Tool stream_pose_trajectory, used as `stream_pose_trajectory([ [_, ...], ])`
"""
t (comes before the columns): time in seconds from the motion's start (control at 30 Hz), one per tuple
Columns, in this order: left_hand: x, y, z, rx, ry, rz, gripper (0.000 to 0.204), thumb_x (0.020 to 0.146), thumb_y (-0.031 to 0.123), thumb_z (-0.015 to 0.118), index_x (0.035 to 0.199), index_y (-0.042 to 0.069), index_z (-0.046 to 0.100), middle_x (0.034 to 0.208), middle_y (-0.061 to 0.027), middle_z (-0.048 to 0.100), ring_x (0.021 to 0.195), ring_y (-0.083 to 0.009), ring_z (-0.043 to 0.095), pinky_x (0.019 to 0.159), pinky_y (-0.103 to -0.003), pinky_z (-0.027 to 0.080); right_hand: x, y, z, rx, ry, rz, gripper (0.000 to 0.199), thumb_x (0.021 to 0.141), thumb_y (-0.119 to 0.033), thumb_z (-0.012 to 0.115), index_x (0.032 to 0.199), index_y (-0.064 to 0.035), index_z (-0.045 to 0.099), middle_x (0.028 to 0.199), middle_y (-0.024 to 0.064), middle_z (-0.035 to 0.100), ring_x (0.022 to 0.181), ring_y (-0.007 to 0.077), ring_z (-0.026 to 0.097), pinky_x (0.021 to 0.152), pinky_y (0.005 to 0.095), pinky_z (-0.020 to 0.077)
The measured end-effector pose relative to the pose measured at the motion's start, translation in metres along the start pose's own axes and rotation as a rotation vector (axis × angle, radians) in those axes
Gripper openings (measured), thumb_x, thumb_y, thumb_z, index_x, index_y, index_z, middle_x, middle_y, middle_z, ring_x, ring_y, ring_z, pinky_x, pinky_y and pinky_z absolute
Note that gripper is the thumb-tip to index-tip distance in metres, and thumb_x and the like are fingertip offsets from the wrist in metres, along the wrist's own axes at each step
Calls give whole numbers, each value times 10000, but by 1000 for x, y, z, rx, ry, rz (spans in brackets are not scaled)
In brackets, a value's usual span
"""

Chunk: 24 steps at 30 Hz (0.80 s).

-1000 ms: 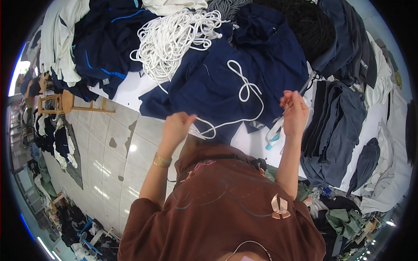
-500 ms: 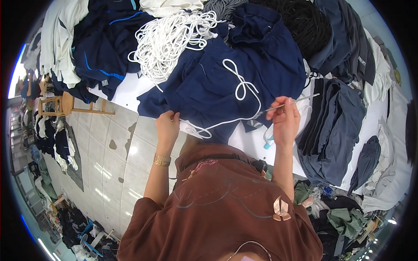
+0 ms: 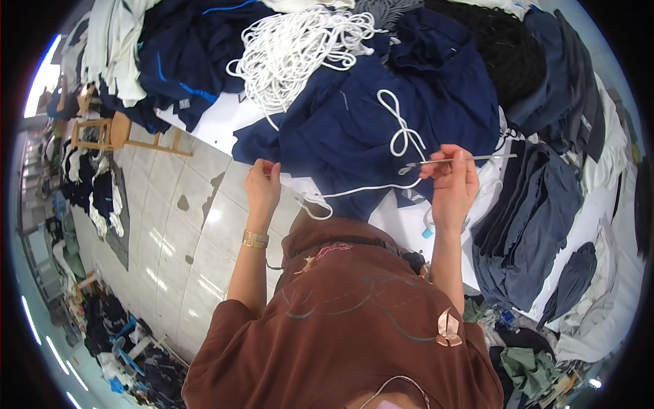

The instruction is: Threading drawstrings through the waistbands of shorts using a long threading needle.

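My left hand (image 3: 262, 185), fingers pinched together, is at the near left edge of a navy garment (image 3: 320, 123). It seems to pinch the end of a white cord (image 3: 371, 189), though the fingertips hide the grip. The cord hangs in a small loop beside this hand, runs right across the garment, and lies in a figure-eight loop on top of it. My right hand (image 3: 453, 180) grips a thin metal threading rod (image 3: 501, 157) between thumb and fingers. The rod's looped tip points left above the garment, apart from my left hand.
A tangled heap of white cords (image 3: 293, 58) lies behind the garment, with black cords (image 3: 501, 51) at back right. Folded dark trousers (image 3: 528, 218) are stacked on the white table at right. A wooden stool (image 3: 119, 131) stands on the tiled floor at left.
The rod has swung from a slant to nearly level, and its looped tip now shows clear above the cloth. Across the picture, the table and garments have shifted right.
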<state>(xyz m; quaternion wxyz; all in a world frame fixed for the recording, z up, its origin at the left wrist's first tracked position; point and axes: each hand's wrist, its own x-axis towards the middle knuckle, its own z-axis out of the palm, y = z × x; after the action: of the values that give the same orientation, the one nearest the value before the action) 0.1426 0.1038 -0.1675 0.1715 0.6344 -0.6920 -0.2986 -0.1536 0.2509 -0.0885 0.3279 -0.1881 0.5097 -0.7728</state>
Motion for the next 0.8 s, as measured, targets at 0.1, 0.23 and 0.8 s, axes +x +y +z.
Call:
stream_pose_trajectory([
  [0.1,-8,-46,17,-307,-29,-417,228,922,201,622,889,-23,597,826,-168,662,685,-256,666,680,-350,541,0,0,-8,35,11,24,296,1043,-224,432,1051,26,590,869,121,643,685,172,645,626,312,539],
  [0.23,-20,-81,43,50,-543,-449,440,935,332,594,1226,1,586,1162,-206,650,1043,-303,630,888,-459,509,-2,3,-11,28,-13,37,292,1042,-222,433,1049,24,589,858,122,645,675,173,638,616,310,529],
  [0.8,-52,-104,184,33,-774,-3,488,845,339,642,1189,-7,638,1216,-187,641,1090,-280,613,909,-376,478,0,-1,2,-136,-55,109,275,1034,-207,449,1024,22,601,823,91,643,658,145,619,606,266,500],
])
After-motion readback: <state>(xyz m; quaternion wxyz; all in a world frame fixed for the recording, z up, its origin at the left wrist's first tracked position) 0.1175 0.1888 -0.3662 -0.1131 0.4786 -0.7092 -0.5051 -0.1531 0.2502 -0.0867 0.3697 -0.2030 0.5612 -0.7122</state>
